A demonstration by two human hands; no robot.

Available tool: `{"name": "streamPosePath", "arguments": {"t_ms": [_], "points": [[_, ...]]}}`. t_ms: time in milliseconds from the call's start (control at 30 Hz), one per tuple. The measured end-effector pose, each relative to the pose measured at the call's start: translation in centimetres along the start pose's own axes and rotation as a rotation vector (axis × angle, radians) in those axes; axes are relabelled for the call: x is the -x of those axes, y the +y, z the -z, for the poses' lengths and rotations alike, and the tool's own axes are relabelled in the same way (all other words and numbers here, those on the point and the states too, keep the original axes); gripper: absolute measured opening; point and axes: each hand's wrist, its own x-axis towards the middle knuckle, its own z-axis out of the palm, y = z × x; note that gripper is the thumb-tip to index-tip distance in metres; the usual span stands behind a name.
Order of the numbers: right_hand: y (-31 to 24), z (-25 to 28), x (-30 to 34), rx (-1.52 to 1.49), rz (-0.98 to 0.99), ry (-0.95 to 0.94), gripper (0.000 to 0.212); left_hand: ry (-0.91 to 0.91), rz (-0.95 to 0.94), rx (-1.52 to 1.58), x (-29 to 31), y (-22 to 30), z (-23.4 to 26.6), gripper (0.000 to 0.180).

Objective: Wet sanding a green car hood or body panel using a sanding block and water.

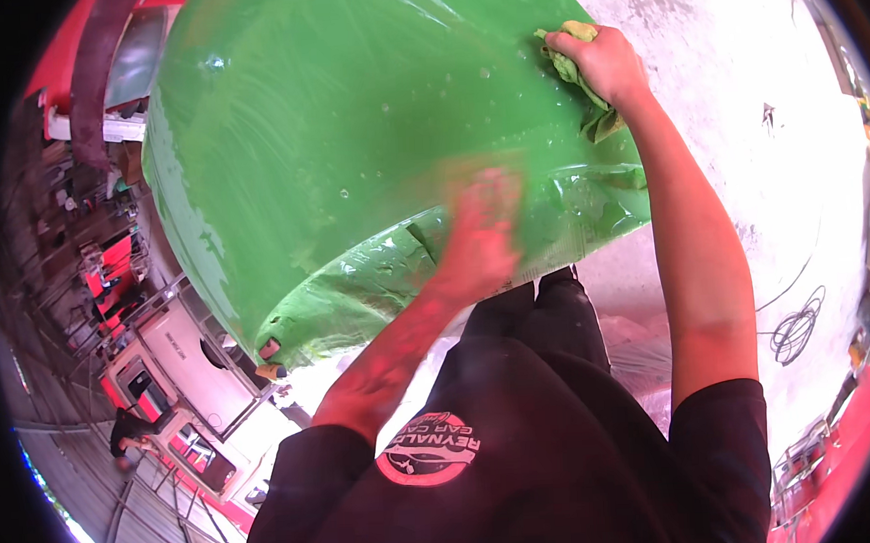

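Observation:
A large, curved, glossy green car body panel [351,120] with wet streaks and drops fills the upper middle. Over its near part is my left hand [482,231], smeared by motion. A blurred brownish patch shows at its fingertips; whether that is something held I cannot make out. At the panel's right edge my right hand [605,62] is closed around a crumpled yellow-green cloth [570,67], whose lower end hangs against the panel. Wrinkled, wet sheeting [367,279] runs along the panel's near edge.
Pale floor [723,191] spreads to the right, with a coiled dark cable [797,326] on it. At left stand a white vehicle body [191,355] and a bent person [130,435] farther off. A red vehicle part [61,55] is at upper left.

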Motion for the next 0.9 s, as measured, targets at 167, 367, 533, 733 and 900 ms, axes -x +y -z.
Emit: {"name": "streamPosePath", "arguments": {"t_ms": [167,367,533,733,900], "points": [[1.1,-0.7,-0.7,-0.094,0.069,0.000,0.051,0.000,-0.161,0.104,-5.5,3.1,-1.2,0.082],[1.2,-0.4,-0.1,-0.129,0.078,-0.031,0.052,0.153,0.401,0.036,10.5,-11.4,4.9,0.075],[0.6,-0.3,0.4,-0.022,0.033,0.009,0.054,0.117,0.255,-0.174,7.4,-8.9,2.4,0.078],[-0.2,-0.2,1.4,-0.090,0.113,-0.034,0.048,0.015,-0.118,-0.181,-6.8,2.0,-0.3,0.066],[4.2,-0.6,2.4,-0.111,0.170,0.087,0.044,-0.045,-0.071,-0.239,-9.4,-2.0,2.8,0.066]]}}
